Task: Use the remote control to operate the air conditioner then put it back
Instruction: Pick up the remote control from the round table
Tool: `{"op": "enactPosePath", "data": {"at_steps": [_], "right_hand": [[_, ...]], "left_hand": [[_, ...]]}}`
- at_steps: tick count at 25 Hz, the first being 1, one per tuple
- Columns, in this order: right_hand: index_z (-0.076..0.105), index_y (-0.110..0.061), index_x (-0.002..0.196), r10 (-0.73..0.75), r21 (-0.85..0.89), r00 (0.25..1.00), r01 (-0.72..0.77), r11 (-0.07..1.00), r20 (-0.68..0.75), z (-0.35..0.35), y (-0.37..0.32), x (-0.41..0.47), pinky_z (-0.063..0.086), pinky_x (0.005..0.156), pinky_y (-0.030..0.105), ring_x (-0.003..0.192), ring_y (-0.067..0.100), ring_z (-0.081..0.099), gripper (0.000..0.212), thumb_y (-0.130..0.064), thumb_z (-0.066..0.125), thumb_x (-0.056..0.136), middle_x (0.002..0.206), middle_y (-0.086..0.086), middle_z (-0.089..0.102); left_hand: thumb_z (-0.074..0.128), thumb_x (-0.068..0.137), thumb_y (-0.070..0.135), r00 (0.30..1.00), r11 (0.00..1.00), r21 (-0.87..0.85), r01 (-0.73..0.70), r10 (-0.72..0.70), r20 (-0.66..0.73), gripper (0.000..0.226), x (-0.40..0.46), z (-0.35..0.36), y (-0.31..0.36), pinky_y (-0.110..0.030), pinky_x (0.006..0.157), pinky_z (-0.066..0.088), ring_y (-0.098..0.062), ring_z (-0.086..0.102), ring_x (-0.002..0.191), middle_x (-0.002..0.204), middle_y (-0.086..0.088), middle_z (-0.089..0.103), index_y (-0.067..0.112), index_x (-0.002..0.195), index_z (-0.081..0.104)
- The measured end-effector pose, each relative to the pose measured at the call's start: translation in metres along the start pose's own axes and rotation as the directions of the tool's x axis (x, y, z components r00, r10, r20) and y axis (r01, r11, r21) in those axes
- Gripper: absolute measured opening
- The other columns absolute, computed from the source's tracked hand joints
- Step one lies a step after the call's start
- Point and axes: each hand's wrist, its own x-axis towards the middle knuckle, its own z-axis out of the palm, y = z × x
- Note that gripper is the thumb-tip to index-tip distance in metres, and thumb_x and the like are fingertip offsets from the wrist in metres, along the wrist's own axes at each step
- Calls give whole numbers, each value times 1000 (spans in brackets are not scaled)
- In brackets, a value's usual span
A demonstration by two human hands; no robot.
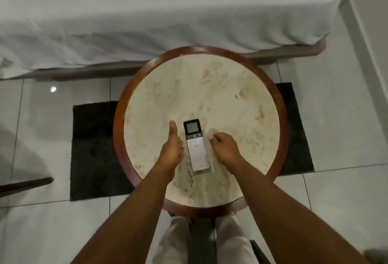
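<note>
A slim white remote control (196,145) with a dark top and a grey screen lies flat on the round marble-topped table (231,100), near its front edge. My left hand (173,147) rests just left of the remote, thumb stretched forward, fingers curled at the remote's left side. My right hand (223,148) sits just right of it, fingers curled inward, with a small gap to the remote. Neither hand lifts the remote. The air conditioner is out of view.
The table has a dark wooden rim (118,121) and stands on a black rug (92,150) over pale floor tiles. A bed with a white sheet (147,11) runs along the far side. My legs in light trousers (210,240) are under the table's near edge.
</note>
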Motion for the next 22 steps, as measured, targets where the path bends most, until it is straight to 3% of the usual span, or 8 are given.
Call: {"op": "enactPosePath", "data": {"at_steps": [2,4,8,9,12,13,17,22], "right_hand": [[64,2,101,-31,-54,999,30,998,-10,11,2,10,41,74,31,87,21,55,33,-26,48,100,99,11,65],[65,4,92,-16,-22,1000,16,1000,-22,21,1,16,42,65,32,80,23,58,32,-23,49,99,94,15,69],[70,-4,96,53,168,999,-54,984,14,34,-3,17,54,75,36,86,24,66,22,-20,55,97,97,12,72],[70,-6,94,67,214,997,-73,974,34,36,-3,14,55,75,36,85,24,67,20,-20,56,96,97,11,72],[65,-14,84,74,284,994,-93,954,77,31,-9,-1,54,67,32,80,22,67,17,-21,56,97,89,6,70],[63,-18,80,66,302,994,-88,949,82,24,-14,-5,53,66,31,78,21,66,19,-21,55,97,85,3,69],[62,-21,78,52,385,994,-84,919,92,-19,-44,-28,55,73,36,76,19,66,21,-21,54,98,85,1,68],[64,-13,89,45,526,998,-55,849,33,-85,-81,-67,54,81,43,85,29,68,14,-20,56,98,98,12,72]], "left_hand": [[28,46,96,1000,997,-74,-5,7,25,132,12,10,-5,-33,106,35,-17,53,119,149,-12,45,10,145,36],[30,48,95,999,992,-123,-32,35,24,127,20,15,-11,-27,91,41,-7,60,95,141,-11,54,11,143,40],[34,45,96,999,989,-136,-49,46,-30,122,28,14,-19,-15,60,51,2,69,71,85,9,76,13,133,47],[33,45,97,999,990,-136,-43,40,-30,123,26,14,-18,-15,59,52,1,70,74,84,9,76,12,133,47],[33,41,101,1000,992,-122,-18,18,-5,141,8,14,-5,-28,94,44,-17,57,120,140,-10,55,9,148,29],[32,40,102,1000,992,-128,-19,20,4,144,1,15,1,-34,104,38,-22,50,130,148,-12,46,9,149,25],[30,44,100,994,989,-120,-81,89,59,138,-37,21,39,-39,114,27,-24,44,136,152,-11,41,13,150,25],[22,44,100,965,968,65,-244,235,117,134,-94,24,98,-48,119,18,-28,31,143,157,-8,32,19,150,25]]}}
